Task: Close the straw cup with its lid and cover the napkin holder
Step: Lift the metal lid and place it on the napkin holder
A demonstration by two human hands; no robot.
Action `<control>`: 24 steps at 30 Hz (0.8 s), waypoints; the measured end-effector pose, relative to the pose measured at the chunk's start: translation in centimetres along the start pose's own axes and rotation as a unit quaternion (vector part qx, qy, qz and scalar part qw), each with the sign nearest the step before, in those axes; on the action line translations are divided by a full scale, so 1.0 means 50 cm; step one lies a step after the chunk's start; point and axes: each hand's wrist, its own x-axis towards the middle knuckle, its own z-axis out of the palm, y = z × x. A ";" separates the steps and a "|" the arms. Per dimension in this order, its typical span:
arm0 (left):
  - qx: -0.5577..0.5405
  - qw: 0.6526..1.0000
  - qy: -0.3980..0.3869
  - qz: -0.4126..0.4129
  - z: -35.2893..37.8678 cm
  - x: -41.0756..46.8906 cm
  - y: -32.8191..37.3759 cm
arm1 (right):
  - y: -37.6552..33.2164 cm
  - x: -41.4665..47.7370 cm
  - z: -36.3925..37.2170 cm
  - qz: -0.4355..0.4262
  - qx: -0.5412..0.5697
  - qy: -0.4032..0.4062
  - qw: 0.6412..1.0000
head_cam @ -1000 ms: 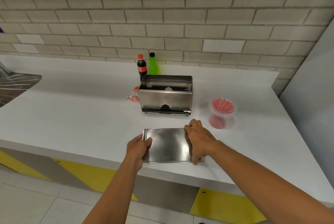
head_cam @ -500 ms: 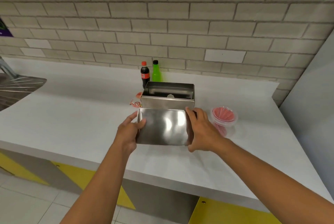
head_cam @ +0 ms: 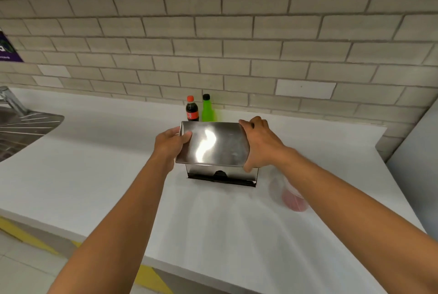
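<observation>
A shiny steel cover is held flat over the top of the steel napkin holder, whose front face and dark base show just below it. My left hand grips the cover's left edge and my right hand grips its right edge. Whether the cover touches the holder's rim I cannot tell. The clear straw cup with red straws stands to the right of the holder, partly hidden behind my right forearm and blurred.
A cola bottle and a green bottle stand against the brick wall behind the holder. A steel sink drainer lies at the far left. The white counter ends near my body; a grey panel rises at right.
Both hands lifted the steel cover off the counter's front edge and carried it away from me, up over the napkin holder. The cup has not moved.
</observation>
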 end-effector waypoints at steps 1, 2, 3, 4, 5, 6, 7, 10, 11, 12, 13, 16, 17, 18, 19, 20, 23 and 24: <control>0.012 1.000 0.002 0.001 0.005 0.016 0.003 | 0.005 0.016 -0.002 -0.001 -0.003 -0.008 1.000; 0.022 1.000 0.001 -0.003 0.010 0.032 0.004 | 0.011 0.032 -0.004 -0.002 -0.004 -0.016 1.000; 0.036 0.999 0.003 -0.007 0.014 0.046 0.005 | 0.017 0.047 -0.004 -0.003 -0.003 -0.028 1.000; 0.044 0.999 0.004 -0.009 0.019 0.061 0.005 | 0.024 0.061 -0.005 -0.002 0.000 -0.042 0.999; 0.053 0.999 0.009 -0.007 0.023 0.078 0.005 | 0.030 0.073 -0.006 0.001 0.001 -0.057 0.998; 0.062 0.998 0.011 -0.008 0.027 0.094 0.003 | 0.036 0.085 -0.006 0.003 0.000 -0.069 0.998; 0.073 0.997 0.012 -0.011 0.034 0.106 0.003 | 0.042 0.095 -0.006 0.007 -0.001 -0.080 0.997; 0.089 0.996 0.010 -0.024 0.048 0.140 -0.003 | 0.059 0.121 -0.006 0.019 0.002 -0.110 0.994; 0.091 0.995 0.010 -0.030 0.053 0.149 -0.008 | 0.064 0.127 -0.005 0.021 0.002 -0.119 0.993; 0.092 0.995 0.011 -0.036 0.056 0.157 -0.012 | 0.069 0.133 -0.005 0.023 0.002 -0.127 0.992; 0.092 0.995 0.013 -0.042 0.058 0.163 -0.016 | 0.073 0.137 -0.004 0.024 0.002 -0.135 0.991; 0.099 0.993 0.019 -0.057 0.063 0.178 -0.027 | 0.079 0.147 0.001 0.026 -0.001 -0.149 0.988; 0.105 0.993 0.019 -0.058 0.065 0.181 -0.029 | 0.079 0.150 0.003 0.025 -0.002 -0.152 0.988; 0.111 0.992 0.021 -0.058 0.065 0.183 -0.030 | 0.080 0.152 0.004 0.024 -0.001 -0.156 0.987; 0.114 0.992 0.024 -0.056 0.066 0.185 -0.032 | 0.082 0.154 0.004 0.023 0.001 -0.161 0.987; 0.116 0.991 0.025 -0.057 0.066 0.186 -0.034 | 0.083 0.155 0.003 0.024 0.004 -0.165 0.986; 0.120 0.990 0.035 -0.059 0.069 0.189 -0.035 | 0.086 0.156 0.001 0.027 0.009 -0.173 0.985; 0.125 0.989 0.041 -0.061 0.072 0.190 -0.036 | 0.087 0.156 0.001 0.027 0.011 -0.173 0.985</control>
